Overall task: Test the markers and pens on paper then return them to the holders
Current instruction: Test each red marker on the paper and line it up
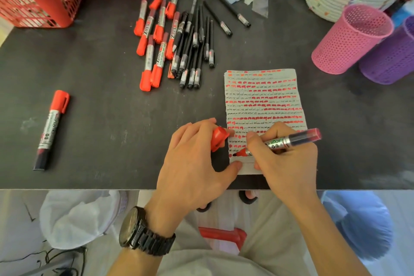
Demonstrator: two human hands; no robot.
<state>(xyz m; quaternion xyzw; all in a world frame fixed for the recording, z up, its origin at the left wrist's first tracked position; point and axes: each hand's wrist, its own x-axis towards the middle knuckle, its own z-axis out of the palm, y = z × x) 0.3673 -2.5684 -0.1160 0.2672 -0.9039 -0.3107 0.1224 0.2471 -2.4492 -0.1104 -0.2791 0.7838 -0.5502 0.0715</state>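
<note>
Nearest us, our left hand [195, 159], a dark watch [143, 233] on its wrist, lies palm down at the sheet's 8 o'clock corner. Its grip curls round a red cap [218, 139], and the thumb presses the sheet's lower edge. Our right hand [286, 159] comes in from 5 o'clock, its grip pinched round an uncapped red marker [282, 142]. We see the tip on the paper [264, 101] near its bottom left and the clear tail pointing toward 2 o'clock. The paper lies flat on the dark worktop [100, 74], filled with rows of red dashes and black scribbles, and only the lowest lines are bare. At 9 o'clock a lone marker [52, 127] lies capped. Farther off, at 11 o'clock, we see red markers [154, 36] and black pens [192, 51] heaped together. At 2 o'clock a pink holder [351, 40] and a purple holder [389, 56] stand side by side
</note>
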